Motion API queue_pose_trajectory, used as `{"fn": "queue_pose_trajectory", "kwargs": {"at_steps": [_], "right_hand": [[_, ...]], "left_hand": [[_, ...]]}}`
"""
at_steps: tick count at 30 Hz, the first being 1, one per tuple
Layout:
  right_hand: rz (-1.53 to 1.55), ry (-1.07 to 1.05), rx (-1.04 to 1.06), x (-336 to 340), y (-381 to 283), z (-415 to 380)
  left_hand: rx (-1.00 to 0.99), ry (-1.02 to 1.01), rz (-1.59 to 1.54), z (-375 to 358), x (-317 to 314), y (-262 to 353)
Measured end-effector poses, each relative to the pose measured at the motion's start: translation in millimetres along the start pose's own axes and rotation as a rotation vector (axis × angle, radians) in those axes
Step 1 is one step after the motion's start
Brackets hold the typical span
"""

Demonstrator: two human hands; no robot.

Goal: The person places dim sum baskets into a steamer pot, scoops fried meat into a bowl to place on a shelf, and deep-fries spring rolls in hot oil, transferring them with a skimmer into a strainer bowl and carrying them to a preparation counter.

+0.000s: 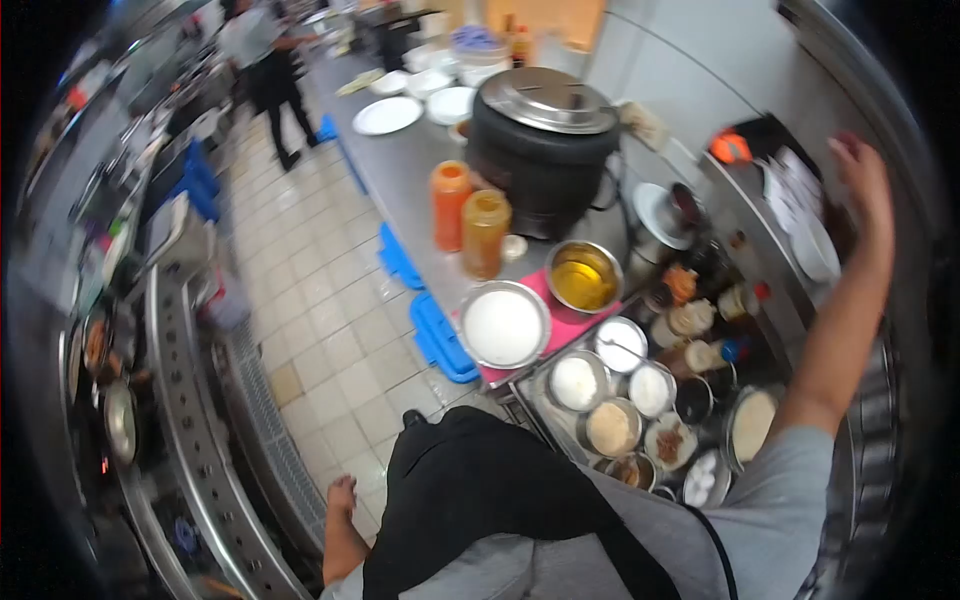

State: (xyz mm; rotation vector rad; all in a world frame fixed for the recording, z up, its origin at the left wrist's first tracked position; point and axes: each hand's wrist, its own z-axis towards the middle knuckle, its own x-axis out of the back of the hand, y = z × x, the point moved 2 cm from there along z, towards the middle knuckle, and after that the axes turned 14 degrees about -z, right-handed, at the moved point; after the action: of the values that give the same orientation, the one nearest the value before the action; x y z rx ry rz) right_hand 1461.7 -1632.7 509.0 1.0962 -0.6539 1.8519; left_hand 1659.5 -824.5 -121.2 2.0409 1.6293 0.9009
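Observation:
My right hand (858, 168) is raised at the far right, somewhat blurred, with fingers partly extended and no object visible in it. It is nearest to a wall ledge with white papers (790, 195) and an orange item (731, 148). Low at my other side hangs my left hand (342, 494), its fingers loosely curled, with nothing visible in them. It is beside the stove front and over the tiled floor, touching nothing I can see.
Ahead, a steel counter (345, 75) carries a black soup kettle (545, 150), sauce bottles (483, 235), a bowl of white contents (504, 324) and a pot of yellow liquid (583, 278). Several ingredient containers (612, 427) fill the right. Stove (190, 400) at left; another person (255, 60) stands farther off.

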Motion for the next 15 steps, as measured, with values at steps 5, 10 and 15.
{"fn": "queue_pose_trajectory", "kwargs": {"at_steps": [5, 10, 15], "right_hand": [[0.593, 0.033, 0.442, 10.9, -145.0, -137.3], [1.040, -0.476, 0.764, -77.1, -294.0, -224.9], [0.818, -0.993, 0.767, -205.4, -429.7, -296.4]], "left_hand": [[-0.019, 0.046, 0.086, 1.8, -3.1, 19.5], [-0.323, -0.192, 0.663, 53.3, 22.3, -20.4], [-0.166, -0.018, 0.418, 60.6, 40.0, 7.4]]}}
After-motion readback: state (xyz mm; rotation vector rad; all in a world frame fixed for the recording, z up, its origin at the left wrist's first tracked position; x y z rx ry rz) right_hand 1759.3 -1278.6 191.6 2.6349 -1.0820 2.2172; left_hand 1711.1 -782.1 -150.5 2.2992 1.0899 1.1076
